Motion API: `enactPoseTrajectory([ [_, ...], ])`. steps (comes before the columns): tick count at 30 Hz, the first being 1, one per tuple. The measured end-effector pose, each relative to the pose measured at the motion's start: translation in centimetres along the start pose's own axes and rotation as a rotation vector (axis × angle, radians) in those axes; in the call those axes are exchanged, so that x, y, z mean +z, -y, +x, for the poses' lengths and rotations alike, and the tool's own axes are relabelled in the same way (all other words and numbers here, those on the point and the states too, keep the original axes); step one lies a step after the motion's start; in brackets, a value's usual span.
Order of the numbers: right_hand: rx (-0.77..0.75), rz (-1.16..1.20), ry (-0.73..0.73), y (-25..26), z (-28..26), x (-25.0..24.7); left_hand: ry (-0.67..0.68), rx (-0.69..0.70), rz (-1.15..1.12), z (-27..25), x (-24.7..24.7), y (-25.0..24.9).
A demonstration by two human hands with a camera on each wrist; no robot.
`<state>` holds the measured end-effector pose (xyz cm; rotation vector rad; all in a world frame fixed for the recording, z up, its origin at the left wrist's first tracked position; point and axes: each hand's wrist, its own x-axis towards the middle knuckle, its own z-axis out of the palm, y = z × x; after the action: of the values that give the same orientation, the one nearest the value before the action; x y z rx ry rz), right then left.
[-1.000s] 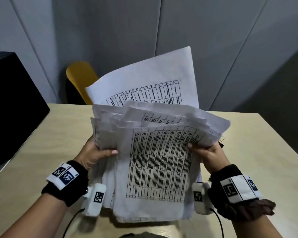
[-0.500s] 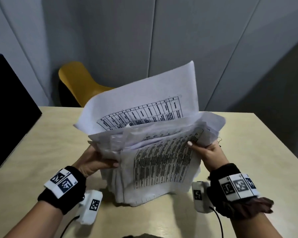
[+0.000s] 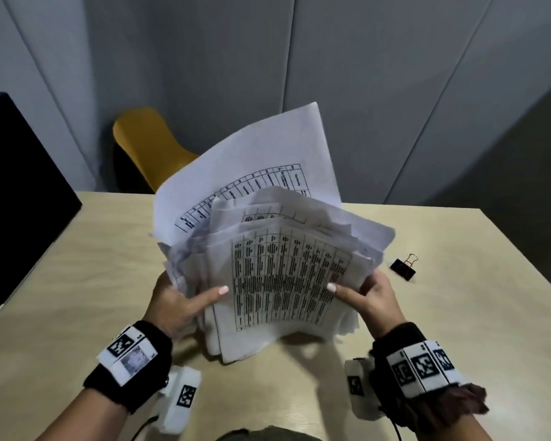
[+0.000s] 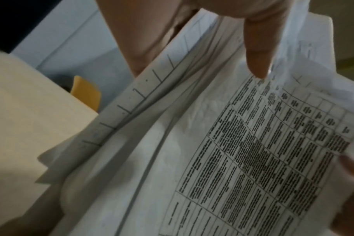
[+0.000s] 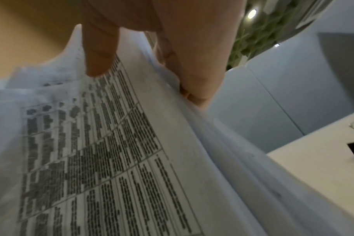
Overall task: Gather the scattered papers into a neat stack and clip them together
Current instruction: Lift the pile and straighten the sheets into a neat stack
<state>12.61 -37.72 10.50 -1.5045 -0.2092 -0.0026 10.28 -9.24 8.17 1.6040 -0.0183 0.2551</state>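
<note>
The papers (image 3: 277, 268) are a thick, uneven bundle of white sheets printed with black-ruled tables full of dense text, held upright near the middle of the table (image 3: 77, 265) with the bottom edges resting on the wood. The sheets are not aligned: top edges fan out at different heights and angles, corners stick out on both sides, and one large sheet at the far side stands well above the rest, curling back. The exact count of sheets cannot be told, only that there are many. The printing is too small and blurred to read in any view. The left hand (image 3: 175, 305) grasps the bundle's left edge, thumb laid across the front sheet and fingers behind; the right hand (image 3: 368, 297) grasps the right edge the same way. One black binder clip (image 3: 403, 268) with wire handles lies on the table just right of the papers, apart from them. Each wrist wears a black band carrying white tags with square black-and-white code markers, and a white camera block with one such marker. One yellow chair (image 3: 147, 144) stands beyond the table's far edge, and a black box (image 3: 16, 198) sits at the left.
</note>
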Motion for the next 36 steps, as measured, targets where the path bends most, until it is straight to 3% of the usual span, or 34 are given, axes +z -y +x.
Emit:
enactPoseTrajectory([
  [4, -0.017, -0.080, -0.051, -0.7, 0.8, 0.6, -0.091, 0.114, 0.001, 0.4, 1.6, -0.8],
  [7, -0.068, -0.007, -0.055, 0.3, 0.9, 0.5, -0.123, 0.131, -0.064, 0.9, 1.9, -1.9],
  [11, -0.121, -0.066, -0.027, 0.6, 1.0, -0.8, -0.059, 0.110, -0.231, 1.3, 1.2, -2.1],
  [14, -0.108, -0.103, -0.024, -0.4, 1.0, -1.0, -0.062, 0.117, -0.160, 1.6, 0.8, -1.2],
  [17, -0.093, -0.152, -0.144, -1.8, 1.0, -1.4, -0.034, 0.147, -0.051, 1.9, 0.4, -1.2],
  [20, -0.106, -0.250, -0.305, -3.3, 1.0, -2.3, -0.018, 0.144, -0.078, 2.0, 0.0, -2.1],
  [26, -0.134, -0.295, -0.446, -4.4, 0.4, -2.9, -0.014, 0.167, -0.070, 3.0, 0.2, -1.9],
  [36, 0.017, -0.455, -0.450, -6.6, 0.5, -3.5, -0.022, 0.116, -0.065, 3.6, 0.7, -1.8],
])
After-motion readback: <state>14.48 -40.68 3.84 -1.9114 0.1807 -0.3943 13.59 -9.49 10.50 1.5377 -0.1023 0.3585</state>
